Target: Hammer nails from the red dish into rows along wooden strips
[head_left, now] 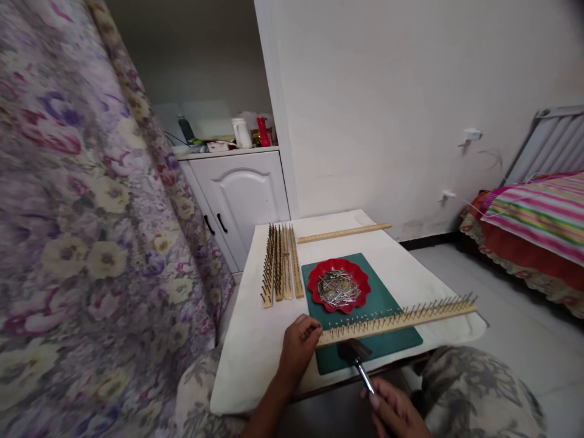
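Observation:
My left hand (298,342) is closed, thumb and fingers pinched at the left end of a wooden strip (365,330) with a long row of upright nails. What the fingertips hold is too small to make out. In my right hand (395,409) is a hammer (364,372), gripped by its handle. Its dark head, slightly blurred, is just on the near side of the strip, over a green mat (387,350). Beyond the strip, a red scalloped dish (314,285) on the mat holds loose nails (338,291).
Several nail-studded strips (276,267) lie side by side at the left of the white-covered table (255,359). Another strip (344,233) lies across the far end. A floral curtain (114,243) hangs left; a white cabinet (246,194) and a bed (538,213) stand beyond.

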Tool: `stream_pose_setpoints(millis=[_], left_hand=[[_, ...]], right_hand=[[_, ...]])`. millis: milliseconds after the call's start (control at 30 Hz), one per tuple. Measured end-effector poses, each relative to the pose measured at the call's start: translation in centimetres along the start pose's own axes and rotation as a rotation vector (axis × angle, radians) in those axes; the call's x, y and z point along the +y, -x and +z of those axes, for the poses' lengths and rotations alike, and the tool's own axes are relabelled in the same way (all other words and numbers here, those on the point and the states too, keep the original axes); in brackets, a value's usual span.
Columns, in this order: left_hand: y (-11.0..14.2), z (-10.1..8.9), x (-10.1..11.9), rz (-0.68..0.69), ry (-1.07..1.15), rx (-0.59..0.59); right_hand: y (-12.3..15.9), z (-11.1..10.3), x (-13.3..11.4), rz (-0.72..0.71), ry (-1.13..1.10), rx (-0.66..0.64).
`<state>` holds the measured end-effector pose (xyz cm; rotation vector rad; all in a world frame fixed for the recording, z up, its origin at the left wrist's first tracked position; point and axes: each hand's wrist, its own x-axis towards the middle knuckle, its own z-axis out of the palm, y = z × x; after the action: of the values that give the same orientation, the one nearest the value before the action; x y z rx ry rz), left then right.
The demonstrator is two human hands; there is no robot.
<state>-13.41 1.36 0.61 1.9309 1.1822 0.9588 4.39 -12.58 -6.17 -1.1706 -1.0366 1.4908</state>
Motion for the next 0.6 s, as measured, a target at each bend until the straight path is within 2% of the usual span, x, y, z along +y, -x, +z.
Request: stream_pose_setpoints(millis=[300, 600], left_hand=[[0.0, 0.4, -0.1, 0.019, -0.059, -0.005], [0.2, 0.4, -0.2, 0.069, -0.097, -0.033]], right_hand=[[-0.1, -0.1, 0.6, -0.004, 0.029, 0.005], [0.5, 0.4, -0.5, -0.020, 0.016, 0.038]])
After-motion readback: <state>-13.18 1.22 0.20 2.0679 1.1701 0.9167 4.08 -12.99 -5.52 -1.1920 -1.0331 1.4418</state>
